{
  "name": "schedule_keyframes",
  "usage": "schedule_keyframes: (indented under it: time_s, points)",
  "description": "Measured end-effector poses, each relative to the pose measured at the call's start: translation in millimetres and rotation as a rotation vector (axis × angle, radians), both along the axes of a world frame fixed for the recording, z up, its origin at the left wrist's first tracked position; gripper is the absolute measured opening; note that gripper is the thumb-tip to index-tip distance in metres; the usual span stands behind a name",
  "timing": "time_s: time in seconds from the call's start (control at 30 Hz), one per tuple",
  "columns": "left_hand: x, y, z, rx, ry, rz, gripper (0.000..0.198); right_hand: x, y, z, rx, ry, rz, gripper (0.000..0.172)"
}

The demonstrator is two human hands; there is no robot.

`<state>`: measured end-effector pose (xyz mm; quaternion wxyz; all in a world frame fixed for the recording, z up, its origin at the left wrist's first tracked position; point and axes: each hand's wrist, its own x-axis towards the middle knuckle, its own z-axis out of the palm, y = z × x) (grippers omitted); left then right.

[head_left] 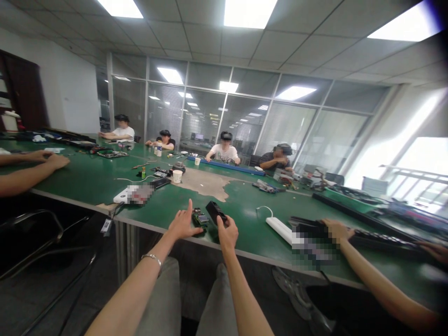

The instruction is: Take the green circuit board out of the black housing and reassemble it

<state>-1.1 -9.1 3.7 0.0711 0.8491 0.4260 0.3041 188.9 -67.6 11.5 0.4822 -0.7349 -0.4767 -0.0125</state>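
My right hand (227,233) grips a small black rectangular device (216,212) by its lower end, holding it tilted above the green table (105,177). My left hand (182,224) rests open at the table's near edge, fingers spread, with the forefinger pointing up. Just right of its thumb lies a small green circuit board (199,218) with dark parts on it. The thumb is at or very near the board. Both hands are close together, and the device is just right of the board.
A white power strip (278,229) with a cord lies to my right. A co-worker's hand (336,229) rests on dark equipment beyond it. Another co-worker's hands (52,161) lie at left. Farther off are a paper cup (177,176), tools, and several seated people.
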Motion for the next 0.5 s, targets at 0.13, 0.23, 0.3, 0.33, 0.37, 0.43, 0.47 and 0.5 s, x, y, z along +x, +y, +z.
schedule_keyframes:
  time_s: [0.13,0.23,0.3,0.33,0.37,0.43,0.47,0.5]
  points:
    - [-1,-1,0.8,0.021,-0.013,0.008,0.127,-15,3,15.0,0.026,0.000,0.034,0.049]
    - [-1,-1,0.9,0.012,-0.016,0.012,0.129,-29,3,21.3,0.016,-0.031,0.042,0.046]
    - [-1,-1,0.5,0.012,-0.019,0.013,0.128,-37,2,23.1,0.001,-0.058,0.033,0.045]
    - [-1,-1,0.2,0.016,-0.022,0.013,0.128,-40,1,23.7,-0.007,-0.072,0.029,0.045]
    - [-1,0,-0.2,0.021,-0.026,0.011,0.127,-42,1,24.4,-0.016,-0.087,0.026,0.045]
    - [-1,0,-1.0,0.028,-0.032,0.003,0.126,-46,0,26.3,-0.036,-0.115,0.025,0.044]
    - [-1,1,-1.3,0.029,-0.033,0.000,0.126,-47,0,27.6,-0.048,-0.128,0.026,0.044]
    - [-1,1,-1.5,0.024,-0.031,-0.002,0.126,-48,0,29.1,-0.060,-0.139,0.026,0.044]
